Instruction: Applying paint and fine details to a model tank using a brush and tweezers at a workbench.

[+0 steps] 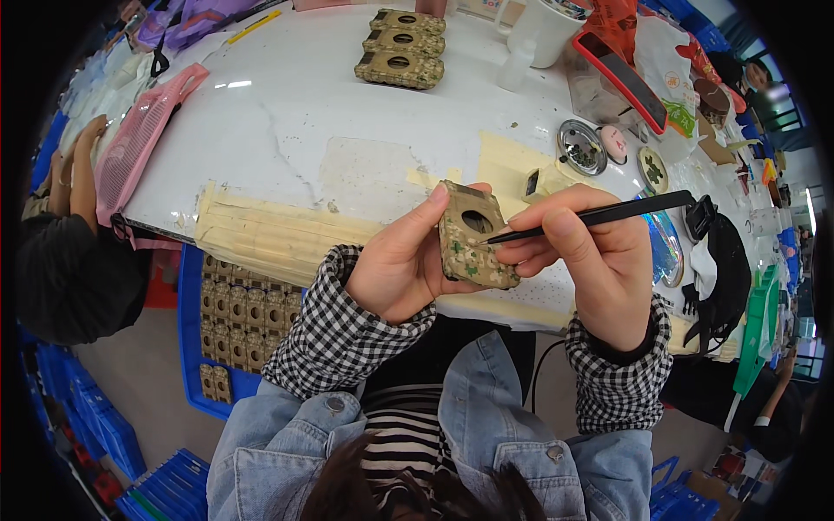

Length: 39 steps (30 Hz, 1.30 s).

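My left hand grips a camouflage-patterned casing by its side, thumb along its upper left edge. The casing is a rounded box with a dark round opening near its upper end, tilted toward me above the table's near edge. In my right hand is a pair of black tweezers, held like a pen. Their tips touch or hover just at the casing's face below the opening; whether anything sits between the tips is too small to tell.
Similar casings stand in a row at the table's far side. A blue tray at lower left holds many more. At right are a round metal dish, a red-framed phone and a white mug. Another person sits at left.
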### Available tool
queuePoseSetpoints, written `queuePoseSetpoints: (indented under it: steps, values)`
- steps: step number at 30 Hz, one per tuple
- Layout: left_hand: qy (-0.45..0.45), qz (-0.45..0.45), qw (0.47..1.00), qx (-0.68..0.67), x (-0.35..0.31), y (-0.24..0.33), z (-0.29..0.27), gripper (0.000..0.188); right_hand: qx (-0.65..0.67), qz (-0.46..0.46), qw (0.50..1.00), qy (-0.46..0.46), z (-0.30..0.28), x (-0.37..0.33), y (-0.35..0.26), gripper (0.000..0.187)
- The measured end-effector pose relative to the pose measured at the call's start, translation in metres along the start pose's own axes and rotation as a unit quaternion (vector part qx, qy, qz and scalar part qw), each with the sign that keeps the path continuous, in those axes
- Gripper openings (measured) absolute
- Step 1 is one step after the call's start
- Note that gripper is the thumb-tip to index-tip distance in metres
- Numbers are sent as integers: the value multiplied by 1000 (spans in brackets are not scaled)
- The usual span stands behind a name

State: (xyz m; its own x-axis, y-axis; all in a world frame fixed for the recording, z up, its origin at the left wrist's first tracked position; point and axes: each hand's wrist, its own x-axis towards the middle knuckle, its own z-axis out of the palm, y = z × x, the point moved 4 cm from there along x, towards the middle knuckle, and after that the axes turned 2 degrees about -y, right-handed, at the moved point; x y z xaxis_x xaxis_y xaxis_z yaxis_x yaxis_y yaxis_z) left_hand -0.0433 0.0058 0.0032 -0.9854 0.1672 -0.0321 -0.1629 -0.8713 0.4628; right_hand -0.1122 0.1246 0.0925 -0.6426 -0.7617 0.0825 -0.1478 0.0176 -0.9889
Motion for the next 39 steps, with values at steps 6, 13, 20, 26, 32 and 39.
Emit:
queuePoseSetpoints:
  steps: [6,13,20,26,32,39]
  values:
    - [7,-2,1000,9,1,-1,-2,54,1,0,1000,0,0,-1,1,27]
    - [4,-4,1000,16,1,-1,-2,54,41,15,999,-14,-3,-1,3,20]
    - [4,-8,1000,15,0,0,-1,54,42,11,999,-14,-2,-1,2,19]
    - [11,-3,1000,22,0,0,-2,54,34,3,999,-22,-2,-1,3,19]
    - [13,-3,1000,21,0,-1,-1,54,36,6,999,-20,-2,-2,3,18]
    - [8,-2,1000,25,0,0,-1,54,41,4,999,-23,-2,-2,3,18]
